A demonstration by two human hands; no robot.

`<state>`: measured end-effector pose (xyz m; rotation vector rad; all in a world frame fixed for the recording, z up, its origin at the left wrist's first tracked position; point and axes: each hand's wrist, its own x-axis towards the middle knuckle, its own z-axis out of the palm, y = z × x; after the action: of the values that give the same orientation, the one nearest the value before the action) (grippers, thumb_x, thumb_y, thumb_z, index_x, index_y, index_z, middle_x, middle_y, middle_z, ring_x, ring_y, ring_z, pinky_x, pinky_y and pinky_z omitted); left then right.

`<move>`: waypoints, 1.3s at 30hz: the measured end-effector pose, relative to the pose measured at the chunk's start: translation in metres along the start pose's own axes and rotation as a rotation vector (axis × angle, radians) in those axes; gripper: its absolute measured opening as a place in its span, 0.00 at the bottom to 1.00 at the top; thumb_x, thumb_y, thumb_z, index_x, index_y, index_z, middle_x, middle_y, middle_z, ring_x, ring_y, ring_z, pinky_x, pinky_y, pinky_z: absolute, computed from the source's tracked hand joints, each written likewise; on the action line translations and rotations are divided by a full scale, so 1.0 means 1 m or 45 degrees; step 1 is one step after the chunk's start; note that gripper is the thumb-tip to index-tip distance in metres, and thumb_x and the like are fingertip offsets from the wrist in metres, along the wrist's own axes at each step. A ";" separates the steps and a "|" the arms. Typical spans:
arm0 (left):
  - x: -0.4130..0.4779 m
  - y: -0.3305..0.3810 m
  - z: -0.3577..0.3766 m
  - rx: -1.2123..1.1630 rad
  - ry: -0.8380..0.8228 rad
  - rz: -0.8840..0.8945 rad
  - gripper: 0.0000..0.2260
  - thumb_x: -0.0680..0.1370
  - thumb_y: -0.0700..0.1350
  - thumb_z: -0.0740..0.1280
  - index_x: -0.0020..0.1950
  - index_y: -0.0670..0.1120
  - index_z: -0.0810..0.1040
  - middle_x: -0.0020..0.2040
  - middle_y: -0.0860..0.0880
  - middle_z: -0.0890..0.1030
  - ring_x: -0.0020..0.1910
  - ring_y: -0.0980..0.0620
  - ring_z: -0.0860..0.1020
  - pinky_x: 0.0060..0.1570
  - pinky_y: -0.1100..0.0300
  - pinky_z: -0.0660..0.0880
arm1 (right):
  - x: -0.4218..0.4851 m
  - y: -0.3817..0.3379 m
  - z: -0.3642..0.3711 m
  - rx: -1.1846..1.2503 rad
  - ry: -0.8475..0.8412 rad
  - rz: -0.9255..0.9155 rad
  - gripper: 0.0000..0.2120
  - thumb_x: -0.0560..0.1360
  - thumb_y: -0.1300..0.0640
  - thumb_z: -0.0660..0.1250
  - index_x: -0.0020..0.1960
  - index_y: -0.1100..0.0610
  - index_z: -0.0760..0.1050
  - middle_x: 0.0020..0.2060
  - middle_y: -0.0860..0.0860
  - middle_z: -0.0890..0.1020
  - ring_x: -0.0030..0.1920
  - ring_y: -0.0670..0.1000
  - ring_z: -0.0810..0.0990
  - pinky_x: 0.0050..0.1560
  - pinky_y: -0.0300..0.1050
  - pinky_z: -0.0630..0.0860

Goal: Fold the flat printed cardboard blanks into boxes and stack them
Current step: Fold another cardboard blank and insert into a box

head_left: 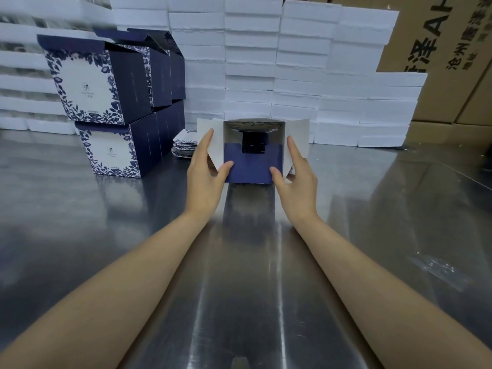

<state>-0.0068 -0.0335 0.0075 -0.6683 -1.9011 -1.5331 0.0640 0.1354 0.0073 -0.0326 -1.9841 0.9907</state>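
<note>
My left hand (pixel 205 171) and right hand (pixel 296 177) hold a half-folded box (pixel 253 145) between them, one hand at each side. Each thumb presses down on the navy flap (pixel 251 169) that lies toward me. Each forefinger runs straight up along a white side flap, the left flap (pixel 217 147) and the right flap (pixel 299 137), both splayed outward. My other fingers are tucked behind those flaps, so I pinch the card between thumb and fingers on both sides; how far they curl back there I cannot tell.

The box lies with its open end facing me, so I look into its shadowed inside. Its lower edge touches the steel table (pixel 239 275), out in front of me at about the middle, and the metal below mirrors the navy flap.

Just left of the box, behind my left hand, a small pile of flat blanks (pixel 185 146) lies on the table. Farther left stands the stack of folded boxes (pixel 106 107), blue-and-white flower print on the faces and navy on the sides, two layers high, with the top flaps standing open.

Behind everything a wall of white foam blocks (pixel 292 75) runs across the table's far edge. Brown cartons (pixel 452 75) with black printed characters stand at the far right.
</note>
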 end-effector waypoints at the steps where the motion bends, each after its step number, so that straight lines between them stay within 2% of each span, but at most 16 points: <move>1: -0.001 0.000 0.000 0.006 -0.010 0.000 0.28 0.78 0.42 0.69 0.76 0.51 0.63 0.66 0.44 0.75 0.41 0.61 0.72 0.49 0.74 0.68 | 0.000 -0.001 0.000 -0.009 0.000 0.006 0.30 0.77 0.57 0.68 0.76 0.47 0.61 0.58 0.39 0.71 0.49 0.41 0.73 0.56 0.39 0.73; 4: -0.003 0.002 0.000 0.024 -0.052 0.060 0.24 0.81 0.42 0.64 0.76 0.48 0.63 0.72 0.49 0.69 0.47 0.69 0.72 0.50 0.78 0.66 | -0.001 -0.002 0.000 0.018 0.010 0.003 0.25 0.80 0.57 0.63 0.75 0.48 0.63 0.60 0.27 0.66 0.56 0.43 0.73 0.59 0.43 0.73; 7: -0.002 0.004 -0.001 0.020 -0.084 0.047 0.25 0.82 0.39 0.59 0.78 0.50 0.57 0.75 0.48 0.67 0.64 0.64 0.68 0.62 0.65 0.69 | -0.002 -0.003 0.000 0.051 0.021 -0.002 0.23 0.81 0.60 0.59 0.74 0.49 0.64 0.57 0.21 0.64 0.58 0.43 0.70 0.58 0.48 0.76; 9: -0.002 0.006 0.000 0.056 -0.085 0.039 0.31 0.81 0.38 0.59 0.79 0.54 0.47 0.61 0.42 0.77 0.52 0.56 0.75 0.52 0.60 0.72 | -0.002 -0.004 -0.001 0.019 0.048 -0.011 0.24 0.80 0.61 0.58 0.74 0.47 0.64 0.57 0.20 0.64 0.56 0.43 0.72 0.56 0.50 0.77; 11: -0.005 0.008 0.000 0.112 -0.087 0.065 0.37 0.80 0.39 0.60 0.78 0.57 0.38 0.48 0.42 0.78 0.33 0.53 0.71 0.37 0.56 0.72 | -0.002 -0.006 -0.001 -0.008 0.089 -0.035 0.26 0.79 0.63 0.58 0.74 0.45 0.63 0.64 0.27 0.65 0.53 0.37 0.74 0.53 0.52 0.78; 13: -0.007 0.009 0.000 0.148 -0.129 0.133 0.40 0.80 0.37 0.60 0.76 0.61 0.34 0.67 0.40 0.74 0.33 0.50 0.72 0.33 0.57 0.70 | -0.004 -0.007 -0.001 -0.033 0.107 -0.079 0.28 0.77 0.65 0.59 0.71 0.41 0.63 0.69 0.35 0.63 0.47 0.32 0.73 0.48 0.50 0.79; 15: -0.006 0.011 -0.001 0.177 -0.174 0.249 0.45 0.78 0.32 0.59 0.73 0.68 0.33 0.79 0.53 0.57 0.48 0.49 0.78 0.35 0.62 0.69 | -0.004 -0.008 0.000 -0.079 0.072 -0.136 0.31 0.75 0.66 0.61 0.68 0.37 0.62 0.72 0.38 0.61 0.45 0.34 0.73 0.44 0.44 0.77; 17: -0.006 0.016 -0.001 0.173 -0.213 0.330 0.48 0.75 0.28 0.57 0.73 0.70 0.36 0.79 0.58 0.51 0.69 0.59 0.69 0.48 0.64 0.73 | -0.004 -0.007 0.001 -0.131 0.025 -0.196 0.33 0.74 0.67 0.61 0.70 0.37 0.61 0.75 0.42 0.61 0.44 0.39 0.75 0.41 0.39 0.74; 19: -0.006 0.016 -0.001 0.185 -0.242 0.402 0.44 0.73 0.24 0.57 0.77 0.61 0.44 0.80 0.53 0.51 0.77 0.58 0.55 0.64 0.71 0.65 | -0.003 -0.006 0.002 -0.158 0.005 -0.223 0.34 0.75 0.67 0.62 0.74 0.41 0.60 0.76 0.43 0.60 0.49 0.48 0.77 0.41 0.38 0.74; 20: -0.006 0.016 -0.001 0.214 -0.254 0.433 0.42 0.72 0.24 0.57 0.78 0.54 0.48 0.80 0.50 0.51 0.78 0.56 0.53 0.65 0.73 0.62 | -0.003 -0.005 0.002 -0.163 0.010 -0.224 0.34 0.75 0.68 0.61 0.75 0.43 0.59 0.76 0.42 0.59 0.49 0.50 0.77 0.42 0.38 0.74; 23: -0.006 0.017 -0.002 0.270 -0.247 0.469 0.37 0.73 0.25 0.59 0.79 0.45 0.54 0.80 0.47 0.53 0.79 0.53 0.53 0.65 0.69 0.66 | -0.003 -0.004 0.001 -0.173 0.024 -0.227 0.35 0.75 0.68 0.61 0.76 0.45 0.57 0.75 0.39 0.57 0.48 0.50 0.76 0.42 0.37 0.75; 27: -0.005 0.018 0.000 0.289 -0.171 0.483 0.28 0.73 0.29 0.62 0.73 0.41 0.64 0.77 0.44 0.58 0.76 0.47 0.61 0.61 0.60 0.73 | -0.004 -0.004 0.001 -0.188 -0.019 -0.330 0.35 0.75 0.69 0.61 0.76 0.47 0.57 0.73 0.36 0.55 0.61 0.59 0.77 0.43 0.30 0.70; 30: -0.004 0.016 0.001 0.323 -0.091 0.428 0.21 0.75 0.35 0.64 0.68 0.39 0.68 0.72 0.41 0.62 0.71 0.44 0.66 0.60 0.55 0.74 | -0.004 -0.008 0.001 -0.245 -0.052 -0.441 0.35 0.74 0.72 0.60 0.76 0.48 0.58 0.74 0.37 0.55 0.61 0.53 0.77 0.38 0.40 0.77; 33: -0.003 0.014 0.000 0.343 0.000 0.413 0.18 0.77 0.40 0.62 0.66 0.38 0.72 0.66 0.39 0.66 0.66 0.43 0.68 0.61 0.52 0.73 | -0.004 -0.009 0.001 -0.323 -0.087 -0.550 0.38 0.72 0.74 0.59 0.76 0.49 0.56 0.75 0.41 0.57 0.68 0.44 0.69 0.36 0.49 0.79; 37: -0.002 0.017 -0.005 0.337 0.034 0.415 0.18 0.80 0.44 0.55 0.65 0.40 0.76 0.65 0.41 0.70 0.64 0.47 0.65 0.59 0.48 0.72 | -0.003 -0.010 0.003 -0.335 -0.086 -0.466 0.44 0.71 0.71 0.60 0.76 0.42 0.46 0.72 0.48 0.68 0.65 0.46 0.69 0.42 0.47 0.80; 39: -0.002 0.019 -0.005 0.359 0.018 0.441 0.20 0.81 0.46 0.52 0.65 0.40 0.76 0.67 0.43 0.72 0.65 0.46 0.65 0.63 0.46 0.68 | -0.003 -0.009 0.003 -0.369 -0.095 -0.526 0.43 0.70 0.72 0.61 0.76 0.43 0.51 0.73 0.47 0.67 0.66 0.46 0.69 0.44 0.41 0.76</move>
<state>0.0089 -0.0343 0.0192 -0.8037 -1.8291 -1.0307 0.0675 0.1261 0.0103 0.2485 -2.0759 0.4432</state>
